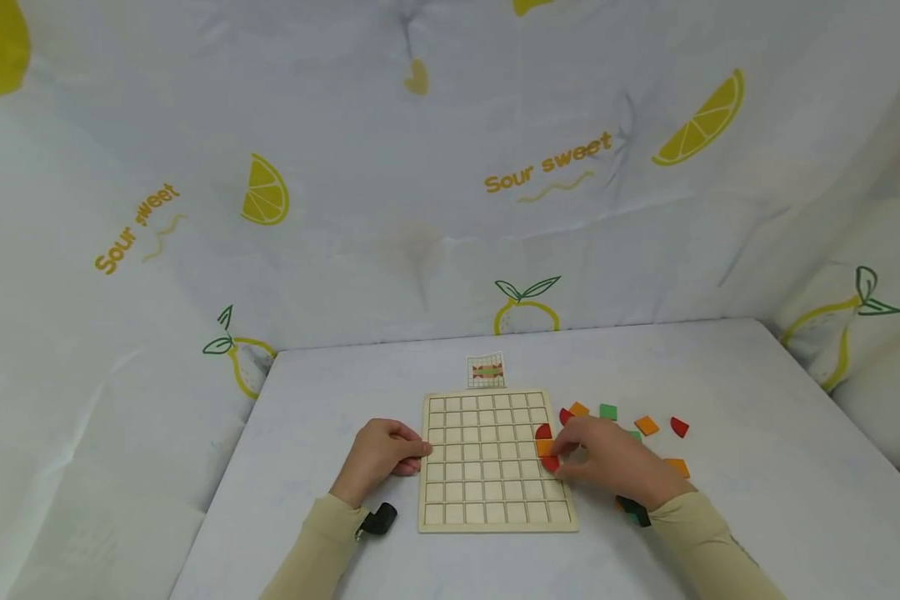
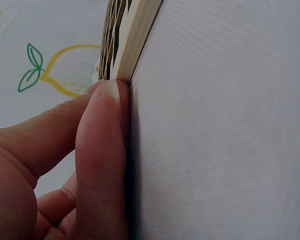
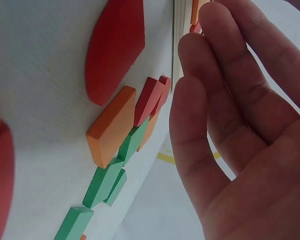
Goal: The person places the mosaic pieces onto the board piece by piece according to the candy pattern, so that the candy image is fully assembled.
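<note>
My left hand (image 1: pixel 381 454) pinches the left edge of a pale wooden grid board (image 1: pixel 465 489), its thumb over the rim. In the left wrist view, the thumb and a finger meet at the board's edge (image 2: pixel 135 45). At the board's right edge, my right hand (image 1: pixel 607 458) pinches a red quarter-circle tile (image 1: pixel 550 465) between thumb and finger. Just above that tile an orange square tile (image 1: pixel 544 447) lies in the grid, with another red quarter-circle tile (image 1: pixel 543 432) above it. The right wrist view shows the fingers (image 3: pixel 190 105) bent toward the board; the thumb is hidden there.
Loose tiles lie right of the board, among them a green square (image 1: pixel 608 412), an orange square (image 1: pixel 647 426) and a red quarter circle (image 1: pixel 679 427). Some are partly behind the right hand. A small pattern card (image 1: pixel 486 371) stands beyond the board's far edge.
</note>
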`<action>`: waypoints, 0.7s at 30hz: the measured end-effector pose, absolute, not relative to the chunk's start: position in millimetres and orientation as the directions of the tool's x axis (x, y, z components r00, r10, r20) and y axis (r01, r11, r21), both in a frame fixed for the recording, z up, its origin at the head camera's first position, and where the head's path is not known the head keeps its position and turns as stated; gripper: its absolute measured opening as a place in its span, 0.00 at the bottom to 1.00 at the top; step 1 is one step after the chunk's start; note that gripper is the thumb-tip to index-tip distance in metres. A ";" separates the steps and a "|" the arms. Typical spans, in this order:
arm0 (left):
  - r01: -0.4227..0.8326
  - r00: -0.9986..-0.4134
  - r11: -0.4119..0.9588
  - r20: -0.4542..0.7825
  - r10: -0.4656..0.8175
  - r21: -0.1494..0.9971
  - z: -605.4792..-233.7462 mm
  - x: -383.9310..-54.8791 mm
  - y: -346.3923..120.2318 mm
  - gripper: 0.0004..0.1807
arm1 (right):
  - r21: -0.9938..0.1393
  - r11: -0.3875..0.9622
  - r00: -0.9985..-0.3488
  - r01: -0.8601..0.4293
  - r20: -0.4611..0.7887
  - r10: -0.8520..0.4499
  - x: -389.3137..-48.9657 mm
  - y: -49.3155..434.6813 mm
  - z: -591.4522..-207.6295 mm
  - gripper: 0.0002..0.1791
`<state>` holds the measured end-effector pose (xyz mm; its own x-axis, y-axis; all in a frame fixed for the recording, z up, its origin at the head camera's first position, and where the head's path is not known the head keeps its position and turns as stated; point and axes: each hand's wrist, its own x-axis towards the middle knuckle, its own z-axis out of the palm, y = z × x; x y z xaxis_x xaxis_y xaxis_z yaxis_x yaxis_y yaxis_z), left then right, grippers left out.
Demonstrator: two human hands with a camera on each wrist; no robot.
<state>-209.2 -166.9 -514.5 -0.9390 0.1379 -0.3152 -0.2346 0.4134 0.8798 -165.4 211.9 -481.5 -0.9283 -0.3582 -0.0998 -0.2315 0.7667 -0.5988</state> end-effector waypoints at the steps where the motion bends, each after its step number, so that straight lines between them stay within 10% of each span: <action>1: -0.233 -0.939 0.416 -0.315 0.139 0.879 -514.5 -209.0 -167.1 0.14 | -0.599 0.767 -0.928 -0.230 -0.103 -0.359 -164.9 211.3 -481.2 0.13; 21: -0.230 -0.938 0.406 -0.312 0.148 0.885 -514.9 -209.9 -167.5 0.13 | -0.533 0.806 -0.928 -0.257 -0.095 -0.359 -164.0 203.7 -480.1 0.10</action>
